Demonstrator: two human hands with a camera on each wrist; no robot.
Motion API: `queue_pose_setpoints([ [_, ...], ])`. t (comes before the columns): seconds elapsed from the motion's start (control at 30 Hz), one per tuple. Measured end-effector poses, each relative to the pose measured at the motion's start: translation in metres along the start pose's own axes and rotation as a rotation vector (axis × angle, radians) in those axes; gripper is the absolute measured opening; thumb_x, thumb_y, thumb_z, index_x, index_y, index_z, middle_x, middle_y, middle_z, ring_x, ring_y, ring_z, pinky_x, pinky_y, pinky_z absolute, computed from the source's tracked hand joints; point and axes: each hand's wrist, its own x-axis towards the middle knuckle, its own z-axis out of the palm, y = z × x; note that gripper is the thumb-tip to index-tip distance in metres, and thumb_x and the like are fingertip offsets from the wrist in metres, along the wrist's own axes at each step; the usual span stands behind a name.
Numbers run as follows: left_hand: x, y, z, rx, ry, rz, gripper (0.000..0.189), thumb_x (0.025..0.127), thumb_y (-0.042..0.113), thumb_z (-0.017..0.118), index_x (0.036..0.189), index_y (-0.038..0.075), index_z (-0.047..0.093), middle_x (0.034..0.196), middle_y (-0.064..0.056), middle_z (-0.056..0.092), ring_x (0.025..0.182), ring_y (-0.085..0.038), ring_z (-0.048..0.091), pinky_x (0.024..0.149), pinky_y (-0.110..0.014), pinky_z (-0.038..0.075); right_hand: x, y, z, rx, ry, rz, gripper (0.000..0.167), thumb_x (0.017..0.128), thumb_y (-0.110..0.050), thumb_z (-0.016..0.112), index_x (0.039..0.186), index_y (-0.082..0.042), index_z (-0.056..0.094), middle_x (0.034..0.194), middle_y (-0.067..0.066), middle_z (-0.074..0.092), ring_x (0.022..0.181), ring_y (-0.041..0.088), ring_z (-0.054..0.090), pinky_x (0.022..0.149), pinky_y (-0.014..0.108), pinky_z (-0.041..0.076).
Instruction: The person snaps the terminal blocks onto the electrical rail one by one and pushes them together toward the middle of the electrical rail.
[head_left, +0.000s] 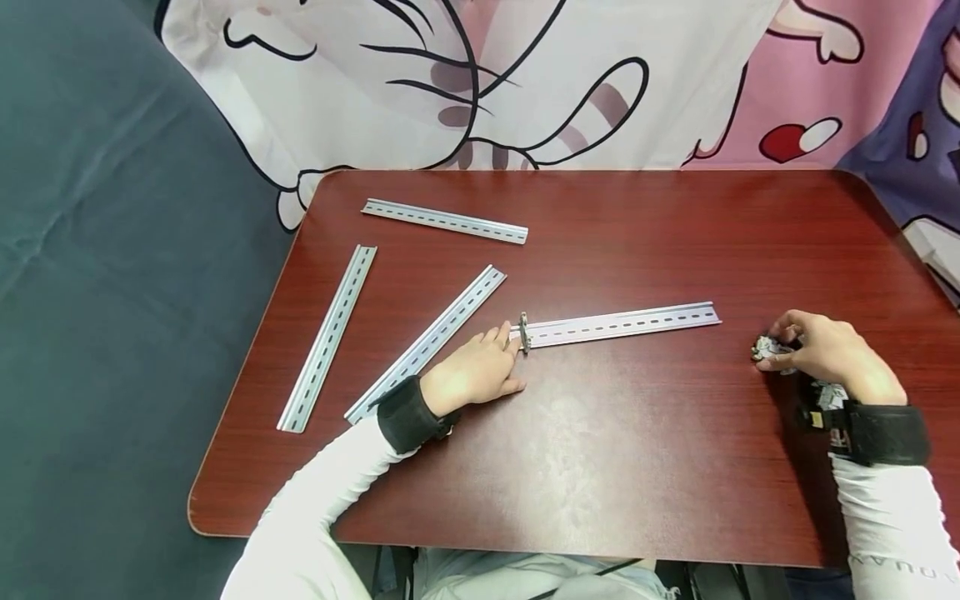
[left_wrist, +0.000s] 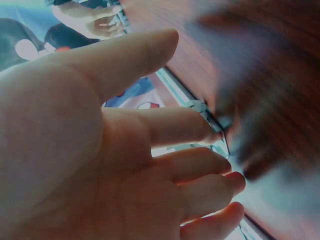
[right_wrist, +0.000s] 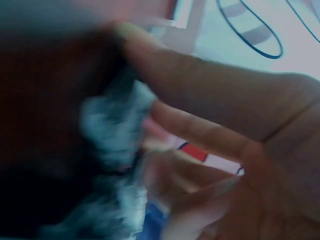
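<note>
A slotted silver DIN rail (head_left: 622, 326) lies right of centre on the table. A small metal clip (head_left: 524, 333) stands across its left end. My left hand (head_left: 477, 367) rests there, fingertips at the rail's end beside the clip. In the left wrist view the fingers (left_wrist: 200, 165) are extended and the thumb is held apart. Far to the right, my right hand (head_left: 832, 352) is over a cluster of small metal parts (head_left: 767, 348), fingers bent around some. The parts look blurred (right_wrist: 112, 135) in the right wrist view, so whether any is gripped is unclear.
More slotted rails lie to the left: one at the back (head_left: 446, 221), one near the left edge (head_left: 327, 337), and a slanted one (head_left: 427, 343) partly behind my left wrist. More metal parts (head_left: 831, 396) show beside my right wrist. A patterned curtain (head_left: 562, 83) hangs behind the table (head_left: 637, 467).
</note>
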Motion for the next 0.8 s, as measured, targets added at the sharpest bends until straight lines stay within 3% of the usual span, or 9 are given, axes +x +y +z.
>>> queue_pose_setpoints([
  [0.2,-0.004,0.001,-0.003,-0.018,-0.022,0.003,0.070,0.099,0.042,0.050,0.150,-0.001,0.030,0.158,-0.026,0.020,0.147,-0.034,0.024,0.118,-0.042,0.026,-0.006,0.004,0.009,0.008,0.085,0.008,0.042,0.075,-0.031,0.081,0.098,-0.001,0.063,0.086,0.021,0.067,0.078,0.039,0.060,0.060,0.044,0.043],
  [0.33,-0.005,0.002,-0.003,-0.023,-0.029,0.002,0.071,0.099,0.042,0.050,0.150,-0.002,0.029,0.158,-0.026,0.018,0.147,-0.034,0.023,0.119,-0.042,0.024,-0.007,-0.008,0.011,0.012,0.131,-0.006,0.040,0.078,-0.031,0.079,0.098,0.000,0.062,0.087,0.020,0.066,0.077,0.036,0.060,0.058,0.037,0.042],
  [0.5,-0.005,0.002,-0.001,-0.019,-0.022,-0.004,0.070,0.099,0.042,0.051,0.149,-0.002,0.030,0.158,-0.026,0.019,0.147,-0.035,0.024,0.119,-0.043,0.025,0.000,-0.043,0.010,0.061,0.154,-0.065,0.043,0.079,-0.032,0.079,0.099,0.001,0.059,0.089,0.023,0.067,0.079,0.036,0.062,0.056,0.031,0.042],
  [0.6,-0.004,0.001,0.001,-0.011,-0.010,-0.010,0.071,0.098,0.043,0.051,0.149,-0.002,0.031,0.157,-0.026,0.020,0.146,-0.034,0.025,0.118,-0.042,0.026,0.012,-0.070,0.013,0.082,0.191,-0.135,0.042,0.076,-0.030,0.082,0.096,-0.002,0.059,0.081,0.016,0.067,0.070,0.026,0.060,0.056,0.030,0.041],
  [0.7,-0.003,0.001,0.002,-0.005,0.000,-0.011,0.071,0.098,0.043,0.051,0.149,-0.002,0.031,0.157,-0.026,0.020,0.146,-0.035,0.025,0.118,-0.042,0.026,0.024,-0.095,0.019,0.100,0.226,-0.216,0.031,0.075,-0.026,0.083,0.089,-0.006,0.063,0.071,0.007,0.066,0.059,0.013,0.053,0.053,0.028,0.038],
  [0.8,-0.001,0.001,0.003,-0.010,-0.006,-0.016,0.071,0.099,0.043,0.050,0.150,-0.002,0.029,0.158,-0.026,0.018,0.147,-0.035,0.024,0.119,-0.042,0.025,0.033,-0.119,0.025,0.123,0.211,-0.298,0.017,0.080,-0.020,0.078,0.085,-0.007,0.068,0.066,0.003,0.066,0.053,0.005,0.049,0.052,0.026,0.038],
])
